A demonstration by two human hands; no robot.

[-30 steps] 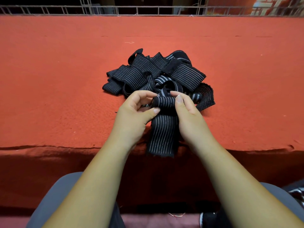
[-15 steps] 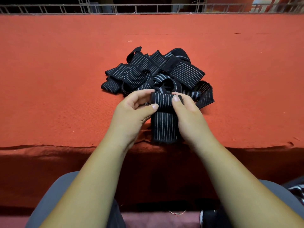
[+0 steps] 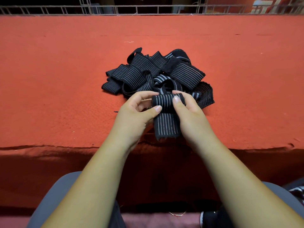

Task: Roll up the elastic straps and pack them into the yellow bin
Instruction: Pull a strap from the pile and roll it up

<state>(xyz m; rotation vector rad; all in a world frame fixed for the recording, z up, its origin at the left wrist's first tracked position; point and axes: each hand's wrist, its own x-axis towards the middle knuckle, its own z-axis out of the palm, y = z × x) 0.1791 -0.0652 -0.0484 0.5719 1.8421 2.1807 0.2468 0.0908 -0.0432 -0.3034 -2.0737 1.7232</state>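
A black elastic strap with thin white stripes (image 3: pixel 166 102) is partly rolled near the table's front edge. My left hand (image 3: pixel 136 112) pinches the roll's left end between thumb and fingers. My right hand (image 3: pixel 189 112) grips its right end, thumb on top. The strap's loose tail (image 3: pixel 167 127) lies flat toward me between both hands. Just behind the roll sits a tangled pile of several more black striped straps (image 3: pixel 156 73). No yellow bin is in view.
The straps lie on a table covered in red-orange felt (image 3: pixel 57 83), whose front edge (image 3: pixel 57 147) drops off toward my lap. A wire grid rail (image 3: pixel 148 9) runs along the far edge.
The roll has grown thicker and the loose tail shorter as both hands turned the strap; the tail end has drawn back from the table's edge onto the felt.
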